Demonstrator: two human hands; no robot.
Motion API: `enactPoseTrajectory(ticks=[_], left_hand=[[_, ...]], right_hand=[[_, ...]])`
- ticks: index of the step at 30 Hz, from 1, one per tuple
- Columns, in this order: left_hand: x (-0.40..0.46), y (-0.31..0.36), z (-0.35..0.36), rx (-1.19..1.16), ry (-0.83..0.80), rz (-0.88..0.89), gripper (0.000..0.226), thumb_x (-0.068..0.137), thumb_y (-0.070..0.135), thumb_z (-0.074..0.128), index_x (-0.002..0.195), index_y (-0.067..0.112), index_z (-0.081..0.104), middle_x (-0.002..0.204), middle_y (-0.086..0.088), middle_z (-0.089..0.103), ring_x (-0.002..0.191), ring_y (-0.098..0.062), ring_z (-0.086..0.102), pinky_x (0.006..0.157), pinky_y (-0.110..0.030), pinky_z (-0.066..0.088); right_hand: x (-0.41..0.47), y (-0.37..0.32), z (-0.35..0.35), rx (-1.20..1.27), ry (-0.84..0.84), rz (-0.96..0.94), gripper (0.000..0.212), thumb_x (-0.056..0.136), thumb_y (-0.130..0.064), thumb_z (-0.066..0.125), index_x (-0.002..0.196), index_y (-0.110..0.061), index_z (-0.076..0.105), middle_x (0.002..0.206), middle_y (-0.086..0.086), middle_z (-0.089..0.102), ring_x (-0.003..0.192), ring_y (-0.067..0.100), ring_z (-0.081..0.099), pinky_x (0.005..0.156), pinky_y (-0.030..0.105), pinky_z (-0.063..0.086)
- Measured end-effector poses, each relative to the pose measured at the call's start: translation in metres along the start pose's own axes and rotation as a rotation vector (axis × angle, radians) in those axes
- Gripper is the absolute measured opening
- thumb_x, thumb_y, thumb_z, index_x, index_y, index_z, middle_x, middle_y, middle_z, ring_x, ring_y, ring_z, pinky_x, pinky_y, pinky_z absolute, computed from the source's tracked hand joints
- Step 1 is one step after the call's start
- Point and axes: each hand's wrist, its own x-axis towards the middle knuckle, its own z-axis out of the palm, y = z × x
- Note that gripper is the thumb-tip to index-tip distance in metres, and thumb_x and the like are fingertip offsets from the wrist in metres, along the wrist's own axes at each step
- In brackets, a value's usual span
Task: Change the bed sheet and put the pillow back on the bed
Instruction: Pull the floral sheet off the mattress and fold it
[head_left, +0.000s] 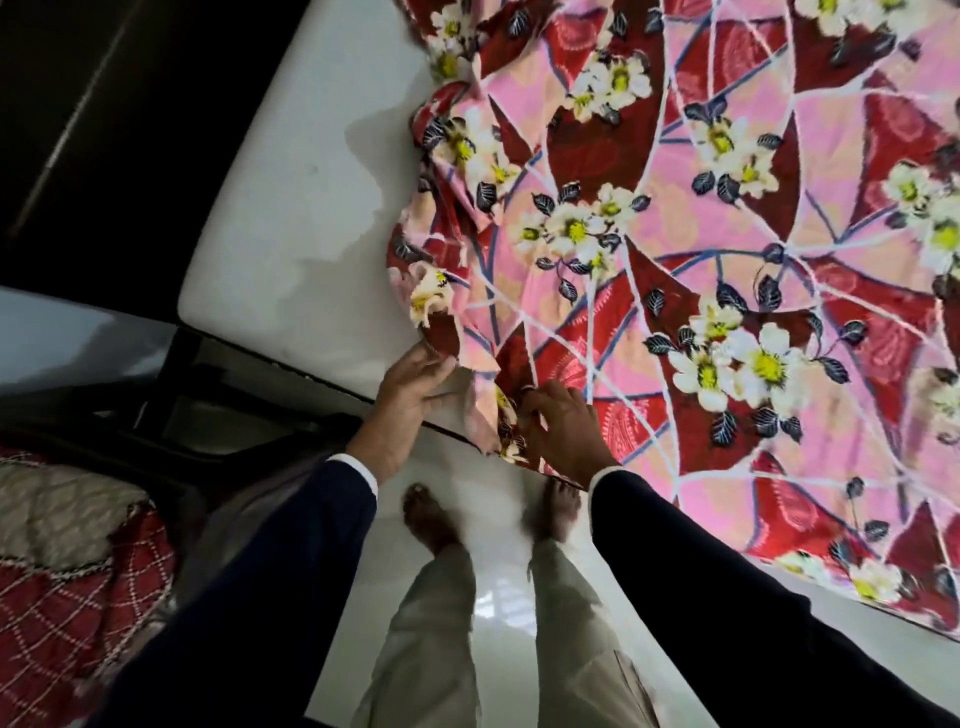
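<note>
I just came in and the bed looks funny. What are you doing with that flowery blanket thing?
A person is standing at the edge of the bed, putting a flowery sheet on it. The left hand grips the bunched corner of the sheet, and the right hand grips the sheet's edge right beside it. The sheet covers most of the white mattress, but the part at the left is bare. No pillow is on the bed here.
</note>
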Motion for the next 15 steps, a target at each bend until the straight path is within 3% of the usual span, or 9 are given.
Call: enactPoseTrajectory(ticks=[2, 4, 6, 8, 11, 13, 15], left_hand=[[-0.004, -0.022, -0.002, 0.09, 0.114, -0.04, 0.018, 0.095, 0.012, 0.06, 0.11, 0.021, 0.064, 0.104, 0.005, 0.073, 0.097, -0.01, 0.069, 0.082, -0.038, 0.053], [-0.012, -0.056, 0.007, 0.212, 0.142, -0.134, 0.03, 0.084, 0.018, 0.062, 0.114, 0.02, 0.061, 0.108, 0.0, 0.072, 0.097, -0.013, 0.068, 0.079, -0.036, 0.05], [-0.022, -0.091, 0.021, 0.373, 0.033, -0.274, 0.04, 0.073, 0.013, 0.065, 0.113, 0.015, 0.058, 0.103, -0.001, 0.069, 0.091, -0.011, 0.067, 0.076, -0.033, 0.048], [-0.032, -0.117, 0.042, 0.594, -0.152, -0.346, 0.051, 0.077, 0.006, 0.075, 0.123, 0.011, 0.054, 0.113, -0.001, 0.064, 0.104, -0.011, 0.062, 0.085, -0.029, 0.049], [-0.037, -0.125, 0.092, 0.755, -0.275, -0.209, 0.071, 0.084, 0.013, 0.081, 0.145, 0.012, 0.043, 0.135, 0.003, 0.055, 0.119, -0.002, 0.055, 0.1, -0.018, 0.042], [-0.035, -0.117, 0.127, 0.718, -0.331, -0.136, 0.061, 0.085, 0.009, 0.079, 0.139, 0.013, 0.051, 0.13, 0.006, 0.061, 0.111, 0.014, 0.056, 0.094, -0.01, 0.042], [-0.035, -0.1, 0.17, 0.686, -0.393, -0.167, 0.047, 0.087, 0.013, 0.077, 0.127, 0.026, 0.055, 0.116, 0.022, 0.062, 0.104, 0.022, 0.055, 0.092, -0.006, 0.042]], right_hand=[[-0.002, -0.006, -0.011, 0.205, -0.068, -0.048, 0.03, 0.086, -0.041, 0.046, 0.092, -0.02, 0.066, 0.099, 0.003, 0.065, 0.096, 0.028, 0.059, 0.082, 0.041, 0.044], [-0.009, -0.003, -0.025, 0.463, -0.177, -0.065, 0.009, 0.089, -0.027, 0.052, 0.085, -0.023, 0.06, 0.086, 0.004, 0.064, 0.082, 0.021, 0.058, 0.078, 0.04, 0.045], [-0.021, 0.003, -0.043, 0.682, -0.24, -0.068, 0.017, 0.091, -0.009, 0.056, 0.082, -0.024, 0.054, 0.08, 0.003, 0.056, 0.074, 0.015, 0.05, 0.073, 0.035, 0.042], [-0.034, 0.006, -0.067, 0.94, -0.301, -0.043, 0.014, 0.087, -0.003, 0.054, 0.082, -0.016, 0.052, 0.075, 0.0, 0.05, 0.068, 0.009, 0.047, 0.067, 0.024, 0.039], [-0.05, 0.022, -0.112, 1.164, -0.394, -0.035, 0.008, 0.082, -0.006, 0.051, 0.081, -0.013, 0.049, 0.072, -0.004, 0.048, 0.067, 0.009, 0.049, 0.067, 0.021, 0.043], [-0.059, 0.038, -0.131, 1.274, -0.422, 0.0, 0.009, 0.082, -0.008, 0.052, 0.081, -0.016, 0.048, 0.072, -0.006, 0.048, 0.068, 0.009, 0.05, 0.068, 0.021, 0.047], [-0.07, 0.057, -0.142, 1.383, -0.398, 0.042, 0.01, 0.089, -0.007, 0.054, 0.084, -0.015, 0.052, 0.075, -0.003, 0.053, 0.069, 0.011, 0.055, 0.066, 0.023, 0.052]])
